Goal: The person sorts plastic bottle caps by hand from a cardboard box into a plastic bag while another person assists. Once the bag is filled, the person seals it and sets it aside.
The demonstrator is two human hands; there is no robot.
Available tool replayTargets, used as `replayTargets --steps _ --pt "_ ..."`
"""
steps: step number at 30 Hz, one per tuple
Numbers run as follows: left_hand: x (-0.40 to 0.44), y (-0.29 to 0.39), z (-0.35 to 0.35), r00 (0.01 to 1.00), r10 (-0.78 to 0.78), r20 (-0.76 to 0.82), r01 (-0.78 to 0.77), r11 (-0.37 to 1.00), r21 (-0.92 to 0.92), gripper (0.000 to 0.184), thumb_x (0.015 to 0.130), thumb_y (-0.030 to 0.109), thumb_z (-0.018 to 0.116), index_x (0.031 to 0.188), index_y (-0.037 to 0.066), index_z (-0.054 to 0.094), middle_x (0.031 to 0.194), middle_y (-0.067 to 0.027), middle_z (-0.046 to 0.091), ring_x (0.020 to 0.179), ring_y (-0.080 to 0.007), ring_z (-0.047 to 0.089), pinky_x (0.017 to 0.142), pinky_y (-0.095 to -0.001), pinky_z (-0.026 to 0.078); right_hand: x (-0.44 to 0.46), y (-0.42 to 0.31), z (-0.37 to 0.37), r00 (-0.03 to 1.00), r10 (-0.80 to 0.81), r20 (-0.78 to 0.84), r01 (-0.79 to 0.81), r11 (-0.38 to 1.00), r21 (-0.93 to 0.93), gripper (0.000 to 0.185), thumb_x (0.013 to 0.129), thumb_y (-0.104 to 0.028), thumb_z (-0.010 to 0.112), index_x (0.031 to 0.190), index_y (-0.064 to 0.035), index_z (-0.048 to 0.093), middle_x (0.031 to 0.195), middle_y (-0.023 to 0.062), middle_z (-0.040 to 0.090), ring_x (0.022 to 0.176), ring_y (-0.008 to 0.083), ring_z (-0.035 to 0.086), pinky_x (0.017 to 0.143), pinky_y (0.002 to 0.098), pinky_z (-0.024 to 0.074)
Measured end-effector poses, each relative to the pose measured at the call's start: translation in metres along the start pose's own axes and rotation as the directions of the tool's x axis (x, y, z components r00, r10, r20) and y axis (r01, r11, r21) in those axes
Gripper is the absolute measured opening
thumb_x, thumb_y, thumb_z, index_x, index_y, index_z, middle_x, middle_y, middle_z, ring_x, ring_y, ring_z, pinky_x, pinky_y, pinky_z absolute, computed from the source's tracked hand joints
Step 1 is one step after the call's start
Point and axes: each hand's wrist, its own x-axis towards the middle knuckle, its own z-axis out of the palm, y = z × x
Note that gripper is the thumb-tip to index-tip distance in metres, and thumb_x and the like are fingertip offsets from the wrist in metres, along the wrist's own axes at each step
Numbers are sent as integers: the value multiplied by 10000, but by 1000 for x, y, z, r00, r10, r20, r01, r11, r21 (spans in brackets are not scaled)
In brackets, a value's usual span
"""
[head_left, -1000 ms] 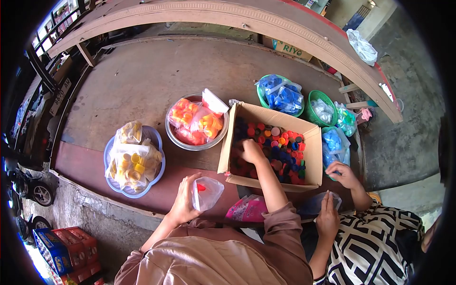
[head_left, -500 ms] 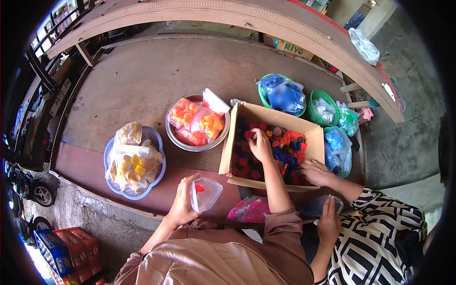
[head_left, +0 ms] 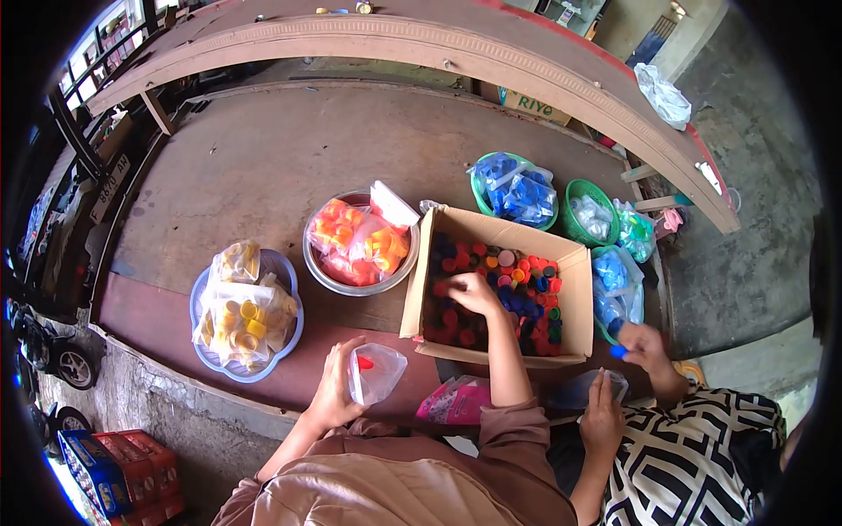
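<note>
My left hand [head_left: 333, 386] is closed on the side of a clear plastic bag [head_left: 381, 375], its mouth spread wide. A red bottle cap [head_left: 365, 361] shows inside it. To the right stands an open cardboard box [head_left: 500, 352] holding many loose bottle caps [head_left: 522, 302], mostly red, with blue, black, orange and green ones. My right hand [head_left: 474, 294] reaches into the left part of this box, fingers pinched at a red cap [head_left: 441, 287]; motion blurs the fingertips a little.
Bagged yellow caps fill a lavender basket [head_left: 200, 351]; orange ones fill a metal bowl [head_left: 309, 263]. Green baskets [head_left: 572, 197] with bagged caps stand behind the box. At right, a co-worker's hand [head_left: 647, 351] holds a blue cap [head_left: 618, 351]; their other hand [head_left: 602, 416] is by a clear bag.
My right hand has moved left and lower within the box. The co-worker's hand has left the box with a blue cap. My left hand stays on the bag.
</note>
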Motion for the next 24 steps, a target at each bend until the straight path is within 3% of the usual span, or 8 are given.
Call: replayTargets --steps 2,4,6,7,10,14,19,24 --pt "-1 -1 0 1000 7 -10 -7 1000 1 848 527 76 696 1282 -9 319 1189 -207 425 1090 -385 412 964 -443 319 -2 1 -9 991 127 49 -136 936 324 261 781 -161 653 976 12 654 838 85 675 723 122 623 663 276 497" --pt "0 -1 1 1000 14 -6 -14 1000 -3 848 527 74 699 1281 -9 319 1196 -208 423 1091 -387 411 967 -444 317 2 2 -10 993 107 -56 -85 946 312 332 796 -182 666 1051 22 614 911 77 650 696 91 593 614 248 482" --pt "-3 -1 1 1000 6 0 -6 1000 -7 848 527 71 702 1279 -9 319 1203 -208 420 1093 -388 409 968 -446 315 6 -11 -2 804 -11 -595 216 937 274 467 763 -156 699 1169 7 535 1094 126 580 705 118 589 597 268 488" --pt "-3 -2 2 1000 0 -3 0 1000 -9 847 528 70 703 1279 -9 318 1207 -209 418 1094 -388 408 969 -447 315 -1 -29 -6 679 -150 -718 146 987 -68 533 712 -72 710 1200 -41 497 1155 143 515 704 167 581 607 284 494" --pt "-6 -5 -1 1000 -22 4 22 1000 -3 848 530 69 709 1277 -9 317 1224 -208 411 1104 -390 401 976 -448 308 -7 -19 -16 870 -241 -430 172 966 -193 418 681 -40 694 1078 -75 569 1050 118 551 690 216 569 634 298 499" --pt "-7 -7 0 999 -46 9 46 999 -12 851 532 73 717 1278 -6 313 1244 -203 403 1119 -394 391 990 -449 293 -18 -3 -16 996 66 59 -36 913 -407 158 648 -94 647 804 -86 669 843 137 647 832 282 625 729 377 501" --pt "-5 -6 2 998 -64 30 64 998 -21 846 543 78 723 1277 -6 310 1253 -199 400 1139 -394 383 1004 -451 281 -17 -20 8 948 288 139 -108 698 -708 382 557 -232 748 864 -36 633 879 200 626 837 348 617 743 415 505" --pt "-7 -8 3 997 -67 32 68 998 -16 841 552 79 724 1277 -10 305 1258 -198 400 1142 -397 386 1011 -462 270 -20 -19 1 988 8 -152 -121 647 -753 332 567 -163 710 865 -37 632 984 187 560 896 359 588 760 428 498"
